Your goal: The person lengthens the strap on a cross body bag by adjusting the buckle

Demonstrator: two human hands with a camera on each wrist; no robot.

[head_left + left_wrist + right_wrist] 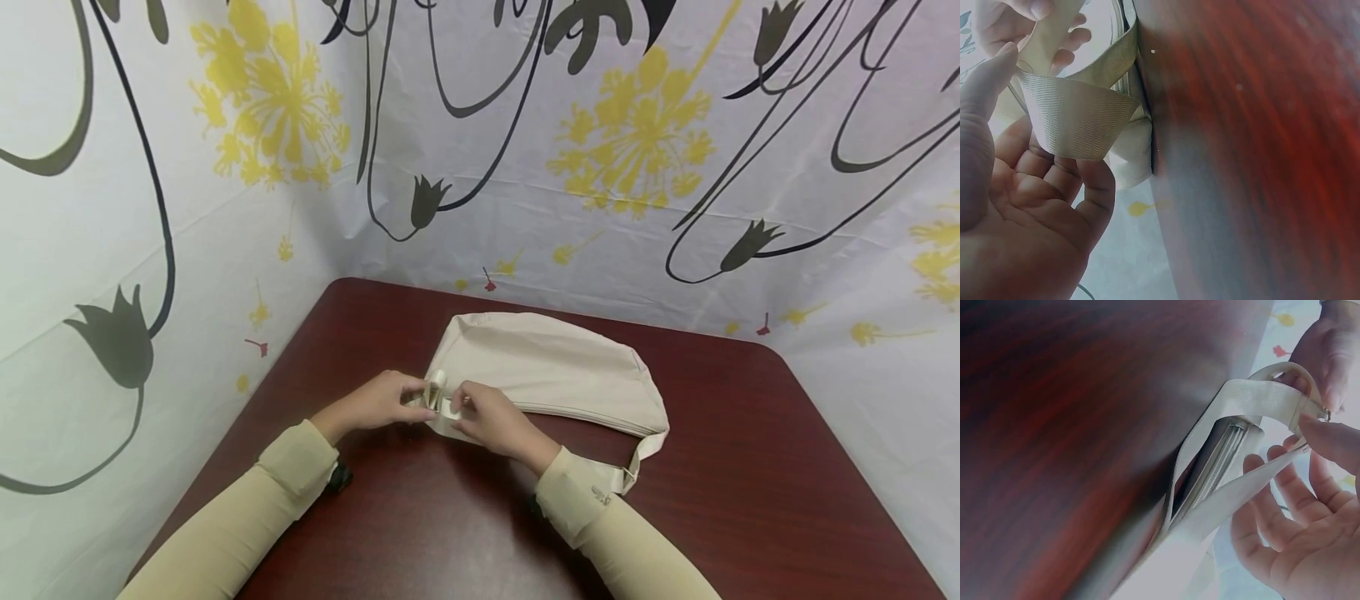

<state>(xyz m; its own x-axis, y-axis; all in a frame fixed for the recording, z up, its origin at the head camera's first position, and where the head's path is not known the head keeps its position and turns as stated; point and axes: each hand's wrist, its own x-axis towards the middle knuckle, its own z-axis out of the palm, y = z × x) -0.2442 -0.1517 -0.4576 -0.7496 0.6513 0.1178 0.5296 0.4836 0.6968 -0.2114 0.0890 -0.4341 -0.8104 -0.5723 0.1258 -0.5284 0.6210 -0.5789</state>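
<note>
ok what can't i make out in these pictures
Bag: inside hidden by its fabric, head view.
Strap: upper part cut off by the top edge, left wrist view.
Metal bit: tiny, crowded by the thumbs of left hand and right hand, right wrist view.
Cuff mark: too small to read, head view.
Table: near edge cut off by the bottom edge, head view.

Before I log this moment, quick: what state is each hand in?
Left hand: closed, holding the strap.
Right hand: closed, also holding the strap.
</note>
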